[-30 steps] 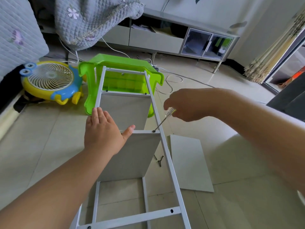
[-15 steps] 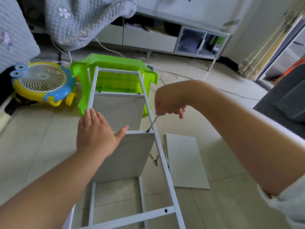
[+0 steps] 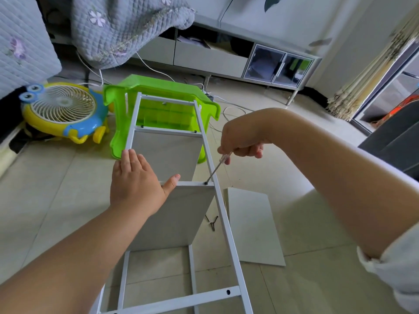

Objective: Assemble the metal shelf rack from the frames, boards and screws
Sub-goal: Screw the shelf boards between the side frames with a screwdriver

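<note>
two boards (image 3: pixel 166 152) mounted in frame (image 3: pixel 217 200); my left hand (image 3: pixel 136 184) flat, steadying nearer one, right hand (image 3: pixel 242 141) gripping screwdriver (image 3: pixel 216 169) on screw. spare board (image 3: pixel 251 225), loose screws (image 3: pixel 212 223) below right hand: remaining.

Two bare forearms and hands: left hand (image 3: pixel 136 189), right hand (image 3: pixel 243 141). A pale, whitish fabric sleeve (image 3: pixel 394 264) is bunched above the right elbow. No sleeve shows on the left arm.

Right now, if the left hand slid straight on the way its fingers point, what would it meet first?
The left hand lies flat on the nearer board, fingers pointing away. Going on, it would probably meet the farther board first, then the green stool; depth is uncertain.
</note>
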Tool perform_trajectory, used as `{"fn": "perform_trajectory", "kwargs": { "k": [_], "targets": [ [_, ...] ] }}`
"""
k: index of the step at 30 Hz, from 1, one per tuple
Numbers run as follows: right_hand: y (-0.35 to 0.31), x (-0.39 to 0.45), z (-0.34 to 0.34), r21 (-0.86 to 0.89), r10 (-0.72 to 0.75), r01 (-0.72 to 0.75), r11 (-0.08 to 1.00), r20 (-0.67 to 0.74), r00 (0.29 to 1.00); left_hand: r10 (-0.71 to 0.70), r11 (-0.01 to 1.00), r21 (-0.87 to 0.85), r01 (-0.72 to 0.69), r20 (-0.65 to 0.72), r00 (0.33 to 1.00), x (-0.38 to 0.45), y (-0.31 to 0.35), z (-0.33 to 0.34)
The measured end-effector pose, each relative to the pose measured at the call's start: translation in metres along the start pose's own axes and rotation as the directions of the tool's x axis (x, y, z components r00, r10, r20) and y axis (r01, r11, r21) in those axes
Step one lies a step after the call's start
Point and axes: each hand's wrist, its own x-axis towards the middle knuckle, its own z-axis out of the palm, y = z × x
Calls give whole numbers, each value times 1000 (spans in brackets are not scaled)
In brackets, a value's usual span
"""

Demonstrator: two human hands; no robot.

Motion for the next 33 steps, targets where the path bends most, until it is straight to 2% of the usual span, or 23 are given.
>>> {"fn": "perform_trajectory", "kwargs": {
  "k": [2,5,9,13,16,17,19,22,24,25,27,29,30,33],
  "targets": [
    [-1,1,-2,0,27,-27,1000,6,1000,-3,1000,-3,3,-10,1000,1,0,0],
    [-12,-2,13,-266,-47,28,964,-68,997,1,1000,-7,-1,-28,1000,1,0,1],
    [-21,-10,30,-509,-175,112,853,-77,982,4,1000,-21,-5,-51,999,0,0,2],
    [-19,-11,22,-686,-353,112,719,-220,909,-1,1000,-19,0,-13,1000,0,0,1],
    [-19,-8,21,-756,-401,129,642,-188,896,0,1000,-9,0,-1,1000,0,0,0],
    [-20,-7,21,-749,-398,129,649,-191,897,0,1000,-6,0,2,1000,0,0,0],
    [-23,-1,22,-669,-336,94,737,-242,911,-1,1000,-10,1,12,1000,0,-1,0],
    [-21,11,17,-305,-74,-7,952,-254,964,0,1000,-15,1,20,1000,3,-1,-1],
    [-18,13,12,-105,46,-66,992,-180,983,-3,1000,-21,3,24,1000,3,-1,-2],
    [-17,13,11,-92,53,-69,993,-163,985,-3,1000,-20,3,24,1000,3,0,-2],
    [-19,7,16,-274,-18,-32,961,-177,984,1,1000,-20,0,22,1000,2,0,-2],
    [-26,-2,26,-569,-143,13,822,-184,972,3,999,-34,-3,10,1000,1,-1,-1],
    [-28,-6,30,-650,-199,31,760,-187,962,3,999,-43,-2,5,1000,1,-1,0],
    [-29,-8,33,-706,-305,74,704,-207,930,2,999,-41,-1,8,1000,2,-1,0]
  ]
}}
